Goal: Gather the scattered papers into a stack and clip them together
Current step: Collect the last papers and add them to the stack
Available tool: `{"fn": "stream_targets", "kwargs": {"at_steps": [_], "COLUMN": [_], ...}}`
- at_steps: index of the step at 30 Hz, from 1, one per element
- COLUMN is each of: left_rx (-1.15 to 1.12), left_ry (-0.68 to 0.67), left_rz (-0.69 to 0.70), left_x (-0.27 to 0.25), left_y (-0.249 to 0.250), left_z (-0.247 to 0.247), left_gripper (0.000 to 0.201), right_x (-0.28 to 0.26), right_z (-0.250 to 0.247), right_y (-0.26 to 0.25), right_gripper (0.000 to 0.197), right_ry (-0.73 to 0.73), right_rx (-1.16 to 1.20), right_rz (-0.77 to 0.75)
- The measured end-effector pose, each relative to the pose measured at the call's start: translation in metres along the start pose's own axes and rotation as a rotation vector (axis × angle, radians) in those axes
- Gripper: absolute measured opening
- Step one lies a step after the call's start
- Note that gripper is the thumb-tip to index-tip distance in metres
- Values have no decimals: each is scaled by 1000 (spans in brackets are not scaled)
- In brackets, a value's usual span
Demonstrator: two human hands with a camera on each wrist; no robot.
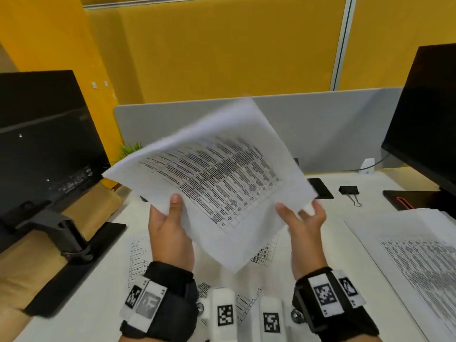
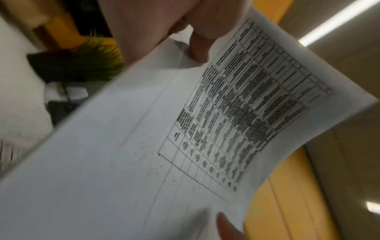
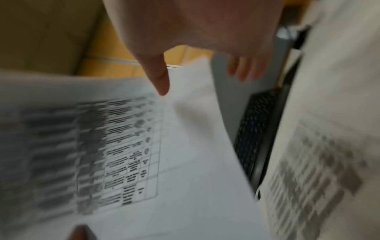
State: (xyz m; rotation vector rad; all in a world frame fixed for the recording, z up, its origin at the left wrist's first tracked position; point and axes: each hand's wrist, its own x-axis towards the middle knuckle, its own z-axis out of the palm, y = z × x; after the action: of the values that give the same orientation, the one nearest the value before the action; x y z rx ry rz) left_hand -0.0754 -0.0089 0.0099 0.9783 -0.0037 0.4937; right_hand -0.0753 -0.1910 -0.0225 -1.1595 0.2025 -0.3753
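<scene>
A bundle of printed table sheets [image 1: 222, 178] is lifted off the white desk [image 1: 103, 304] and tilted. My left hand [image 1: 170, 218] grips its left edge, thumb on top and fingers underneath; the left wrist view shows that thumb [image 2: 198, 47] pressed on the sheets [image 2: 144, 129]. My right hand [image 1: 304, 217] is at the bundle's right edge, its thumb resting on the top sheet [image 3: 185, 146] while the spread fingers [image 3: 242, 69] stand past the edge. A black binder clip [image 1: 348, 190] lies on the desk beyond the right hand. More printed sheets [image 1: 138, 257] lie flat under my hands.
Another pile of printed sheets [image 1: 419, 255] lies at the right. A black phone [image 1: 320, 188] is next to the clip. Dark monitors stand left [image 1: 44, 144] and right [image 1: 424, 119], the left one's base [image 1: 74, 267] on the desk. A grey divider [image 1: 320, 124] closes the back.
</scene>
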Motion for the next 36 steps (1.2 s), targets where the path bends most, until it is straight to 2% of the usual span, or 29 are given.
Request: {"fn": "stream_targets", "kwargs": {"at_steps": [2,4,5,7,8,9,10,12,13,15,17,21,23,25,27,28,30,32,33,34,35,36], "left_rx": [-68,42,138,356,485,612,701,707,654,555,517,588,629,665,694,707,761,835,886,942,975,969], "left_ry": [-34,9,69,181,187,144,51,-149,-196,-171,-119,-129,-139,-128,-142,-182,-331,-460,-457,-404,-301,-176], "left_rz": [-77,-62,-15,98,144,185,218,192,150,105,88,14,30,108,229,289,397,502,594,689,742,717], "left_x": [-7,-7,-4,8,13,18,22,27,27,25,20,10,9,10,10,9,7,2,2,4,9,15], "left_y": [-4,-7,-5,4,9,14,17,19,18,11,2,-15,-14,-5,7,14,26,36,41,44,45,45], "left_z": [3,-4,-11,-30,-39,-44,-48,-49,-50,-54,-63,-70,-64,-52,-41,-34,-20,-8,-4,-5,-8,-13], "left_gripper": [36,32,37,71,89,98,99,78,63,44,40,20,19,21,20,19,16,13,13,22,41,67], "right_x": [-2,-2,0,4,4,5,6,7,7,3,-1,-5,-5,-8,-14,-18,-20,-15,-11,-7,-3,0], "right_z": [-2,-5,-8,-19,-24,-28,-31,-33,-33,-34,-36,-36,-27,-17,-5,2,18,28,29,26,23,20], "right_y": [2,-4,-10,-23,-30,-35,-38,-39,-38,-33,-25,-12,-13,-23,-42,-52,-71,-84,-89,-92,-96,-99], "right_gripper": [57,43,39,36,36,36,36,35,35,37,38,35,42,65,83,84,73,36,18,11,16,21], "right_ry": [-144,-173,-149,-127,-141,-159,-174,-211,-230,-259,-273,-309,-278,-104,54,45,-112,-320,-384,-394,-348,-295], "right_rx": [195,223,163,14,-57,-121,-177,-258,-281,-301,-351,-338,-355,-460,-693,-840,-1128,-1169,-1097,-982,-862,-741], "right_rz": [86,32,-21,-137,-185,-219,-239,-282,-309,-336,-344,-284,-264,-369,-670,-828,-993,-1017,-990,-939,-888,-842]}}
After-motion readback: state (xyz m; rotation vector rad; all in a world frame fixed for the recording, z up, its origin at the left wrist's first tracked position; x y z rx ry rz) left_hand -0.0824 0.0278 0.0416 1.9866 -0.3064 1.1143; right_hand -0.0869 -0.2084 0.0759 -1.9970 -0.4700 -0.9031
